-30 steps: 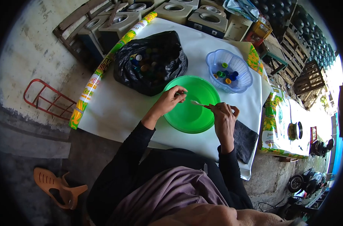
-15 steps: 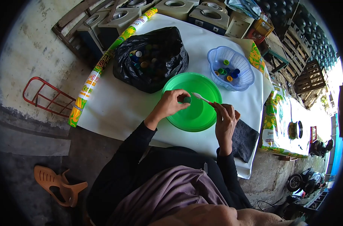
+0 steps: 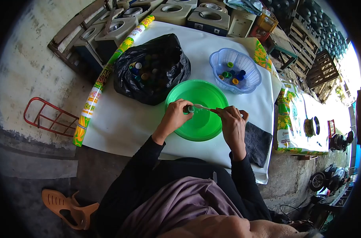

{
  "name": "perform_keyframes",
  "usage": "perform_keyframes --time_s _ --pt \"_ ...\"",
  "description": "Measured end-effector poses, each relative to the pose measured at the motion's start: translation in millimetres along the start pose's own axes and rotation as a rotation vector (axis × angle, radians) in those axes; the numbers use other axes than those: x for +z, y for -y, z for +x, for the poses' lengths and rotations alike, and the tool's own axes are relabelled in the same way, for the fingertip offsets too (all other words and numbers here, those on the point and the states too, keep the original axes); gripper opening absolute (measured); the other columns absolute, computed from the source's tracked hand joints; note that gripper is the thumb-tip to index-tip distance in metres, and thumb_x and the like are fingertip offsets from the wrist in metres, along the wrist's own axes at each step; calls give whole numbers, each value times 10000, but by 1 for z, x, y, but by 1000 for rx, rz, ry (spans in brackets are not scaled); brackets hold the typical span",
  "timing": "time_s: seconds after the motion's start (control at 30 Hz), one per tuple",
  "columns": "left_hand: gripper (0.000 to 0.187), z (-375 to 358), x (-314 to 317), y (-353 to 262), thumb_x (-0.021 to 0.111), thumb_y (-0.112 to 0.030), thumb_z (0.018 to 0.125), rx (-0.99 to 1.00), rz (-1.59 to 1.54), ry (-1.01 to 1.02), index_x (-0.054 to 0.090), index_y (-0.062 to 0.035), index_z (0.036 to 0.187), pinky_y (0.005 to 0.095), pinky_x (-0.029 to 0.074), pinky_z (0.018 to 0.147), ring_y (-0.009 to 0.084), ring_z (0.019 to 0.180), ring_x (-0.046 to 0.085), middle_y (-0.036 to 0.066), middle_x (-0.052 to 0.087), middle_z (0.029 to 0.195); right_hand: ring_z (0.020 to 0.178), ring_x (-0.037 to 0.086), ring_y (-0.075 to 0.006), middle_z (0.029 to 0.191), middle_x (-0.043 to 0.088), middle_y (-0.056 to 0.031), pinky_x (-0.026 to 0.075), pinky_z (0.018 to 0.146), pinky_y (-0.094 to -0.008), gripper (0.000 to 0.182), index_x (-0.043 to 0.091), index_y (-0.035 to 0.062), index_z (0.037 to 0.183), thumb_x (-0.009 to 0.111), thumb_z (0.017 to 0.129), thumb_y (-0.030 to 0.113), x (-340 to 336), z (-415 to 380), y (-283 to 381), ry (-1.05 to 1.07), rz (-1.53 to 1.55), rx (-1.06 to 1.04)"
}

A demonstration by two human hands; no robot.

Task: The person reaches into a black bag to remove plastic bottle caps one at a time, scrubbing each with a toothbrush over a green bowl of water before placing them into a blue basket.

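Observation:
Over the left part of a green basin (image 3: 206,137), my left hand (image 3: 174,119) pinches a small bottle cap (image 3: 191,109) between thumb and fingers. My right hand (image 3: 233,126) grips a toothbrush (image 3: 204,107) by its handle from the basin's right side. The brush's white head points left and reaches the cap's edge. Behind the basin on the left sits a black plastic bag (image 3: 127,85) with many coloured caps inside. A blue plastic basket (image 3: 250,88) at the back right holds several green, blue and yellow caps.
A dark cloth (image 3: 258,144) lies at the right edge of the white-covered table (image 3: 121,133). A roll of printed sheet (image 3: 94,95) runs along the left edge. An orange plastic chair (image 3: 65,208) and a red metal rack (image 3: 43,119) stand at the left.
The toothbrush has moved left and down to the cap, and my hands are closer together. The cap is turned more toward the brush. The whole view has shifted slightly.

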State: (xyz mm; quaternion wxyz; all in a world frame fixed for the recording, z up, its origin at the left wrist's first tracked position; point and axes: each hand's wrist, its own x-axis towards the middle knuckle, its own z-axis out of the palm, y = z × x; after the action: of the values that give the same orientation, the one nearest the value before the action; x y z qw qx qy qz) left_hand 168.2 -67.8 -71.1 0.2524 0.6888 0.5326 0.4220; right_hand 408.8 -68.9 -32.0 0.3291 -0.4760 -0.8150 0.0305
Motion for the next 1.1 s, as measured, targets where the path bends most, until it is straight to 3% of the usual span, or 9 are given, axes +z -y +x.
perform_keyframes --time_s 0.17,0.23,0.33,0.47,0.6,0.67,0.73,0.87,1.1 --pt "334 0 -5 -3 832 -30 818 -87 -12 60 726 27 1129 301 600 779 194 848 755 137 743 1038 920 648 -172 974 682 3 339 897 -385 215 795 171 1091 699 905 122 4 -11 2 -19 12 48" --pt "332 1 -4 0 831 -32 821 -81 -26 45 727 28 1131 303 599 781 202 859 761 140 741 1030 930 649 -176 994 688 3 337 907 -386 212 795 171 1090 692 913 117 7 -11 1 -67 18 129" --pt "329 -1 -5 -2 833 -35 825 -103 -14 53 730 27 1131 304 597 773 207 867 764 140 737 1016 923 638 -170 980 681 12 334 919 -388 222 797 179 1089 690 910 104 12 -16 2 19 81 59" --pt "315 -1 -5 -3 832 -63 837 -72 31 40 734 28 1122 304 590 747 204 866 765 133 733 992 940 640 -177 962 662 -5 331 955 -407 225 799 185 1077 675 906 107 12 -10 -3 -52 -85 115" --pt "283 1 -8 -5 787 -121 903 -43 57 41 738 35 1134 300 584 727 194 843 759 132 733 939 934 635 -180 949 659 -10 339 978 -421 230 801 178 1056 673 878 107 22 -8 -14 75 -93 -63" --pt "281 4 -10 -2 744 -156 957 -39 27 24 739 36 1162 291 581 709 187 800 754 131 734 888 939 636 -186 940 667 -12 340 958 -419 220 794 158 1059 688 873 105 17 -6 -10 17 -39 6" --pt "285 6 -11 2 690 -182 1008 -128 -55 35 736 28 1196 278 579 692 167 768 748 122 747 871 942 640 -188 944 674 -13 339 947 -423 213 791 147 1061 702 871 108 7 -3 -1 -56 33 84" --pt "311 8 -8 10 607 -225 1073 -245 -311 44 733 10 1235 251 581 672 125 730 740 94 768 864 936 652 -187 973 687 -8 342 931 -416 217 792 163 1080 747 871 124 0 -6 7 -45 46 5" --pt "298 9 -13 8 594 -217 1077 -352 -344 161 752 7 1194 237 600 693 104 712 726 58 750 833 927 648 -183 956 677 -1 332 923 -395 231 792 177 1081 740 866 110 0 -12 5 -28 63 -18"
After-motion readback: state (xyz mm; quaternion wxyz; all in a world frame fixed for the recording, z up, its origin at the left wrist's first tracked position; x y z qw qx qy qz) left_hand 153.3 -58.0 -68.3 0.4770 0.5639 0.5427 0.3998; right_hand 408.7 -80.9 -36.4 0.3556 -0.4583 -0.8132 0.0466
